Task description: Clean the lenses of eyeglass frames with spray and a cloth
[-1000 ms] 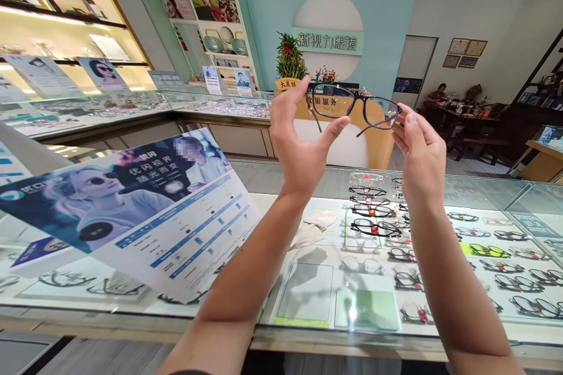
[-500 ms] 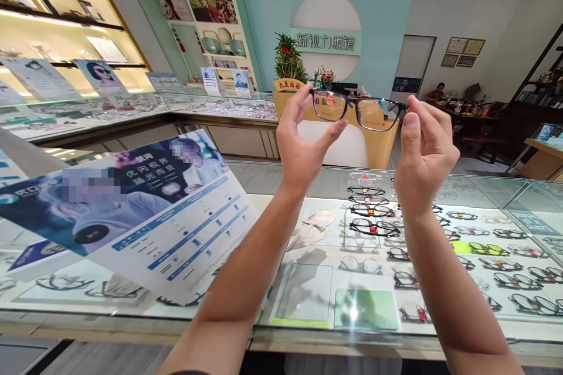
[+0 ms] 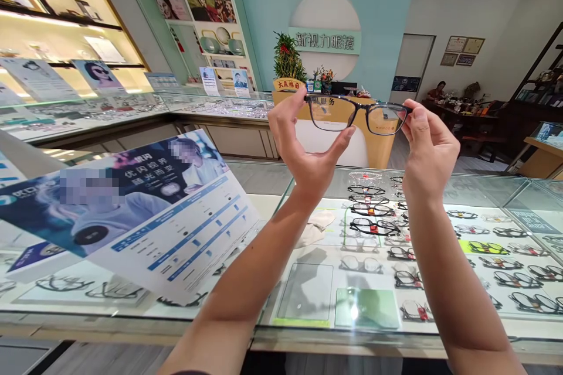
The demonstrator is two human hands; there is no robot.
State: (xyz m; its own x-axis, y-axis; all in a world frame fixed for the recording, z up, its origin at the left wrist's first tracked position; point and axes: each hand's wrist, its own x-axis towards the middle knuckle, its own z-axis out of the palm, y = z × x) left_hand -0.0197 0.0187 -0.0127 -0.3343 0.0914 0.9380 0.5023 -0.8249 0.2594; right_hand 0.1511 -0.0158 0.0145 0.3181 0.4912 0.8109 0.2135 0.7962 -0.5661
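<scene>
1. Compared with half a second ago, the glasses (image 3: 362, 106) are turned slightly, the lens by the left hand (image 3: 303, 155) looking wider, and that hand's thumb sits further right.
2. Both hands hold the glasses raised between them, above the glass table (image 3: 316, 334). The left makes a wide C, fingertips at one end and thumb by the lower rim near the bridge; the right hand (image 3: 428, 146) pinches the other end narrowly.
3. The step in hand seems to be holding the glasses up and angling them; any further turn would call for both hands moving together, with fingertips off the lenses.
4. The temples are mostly lost behind the fingers, and thumb pressure cannot be told. Below the left hand, its forearm partly covers a pale cloth (image 3: 320, 221). Lens lettering is hard to read.
</scene>
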